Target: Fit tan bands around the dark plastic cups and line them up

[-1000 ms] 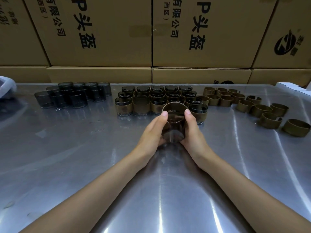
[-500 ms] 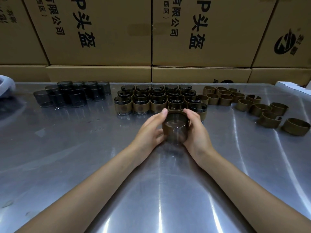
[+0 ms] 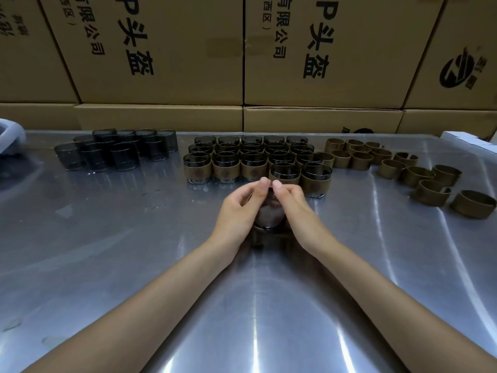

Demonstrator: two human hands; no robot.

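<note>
A dark plastic cup sits low over the steel table, gripped between my left hand and my right hand. Both hands curl over it and their fingertips meet above its far side. The fingers hide most of the cup, so I cannot tell how its tan band sits. Just beyond the hands stand several rows of banded cups. At the back left is a cluster of bare dark cups. Loose tan bands lie scattered at the right.
Stacked cardboard boxes wall off the table's far edge. A white object pokes in at the far left, and a white box corner at the far right. Bare steel stretches between my forearms.
The cup was raised and tipped with its mouth toward me, then came down. My hands have drawn back from the rows, and the fingers have closed over the cup's top.
</note>
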